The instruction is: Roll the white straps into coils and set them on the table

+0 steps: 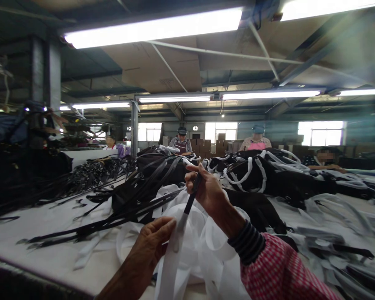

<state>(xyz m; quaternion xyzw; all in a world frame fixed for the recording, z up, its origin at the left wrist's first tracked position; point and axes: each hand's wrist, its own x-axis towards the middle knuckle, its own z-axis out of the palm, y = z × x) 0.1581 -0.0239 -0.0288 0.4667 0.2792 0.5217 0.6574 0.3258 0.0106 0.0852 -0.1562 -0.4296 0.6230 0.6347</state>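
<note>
In my right hand (208,189), raised over the table, a narrow black strap (190,203) is pinched between thumb and fingers. The strap slants down to a long white strip (171,264), which covers its lower part. The thumb and fingers of my left hand (156,237) are closed on the edge of this strip, near where the black strap meets it. Behind and below both hands lies a loose heap of white strip material (200,237). Black bags (250,206) lie just beyond my right hand.
Long black straps with metal ends (90,229) stretch across the white tabletop (50,258) on the left. More black bags with white-wrapped handles (243,173) are piled ahead. Grey and white strips (328,246) lie at right. Several people sit beyond the pile.
</note>
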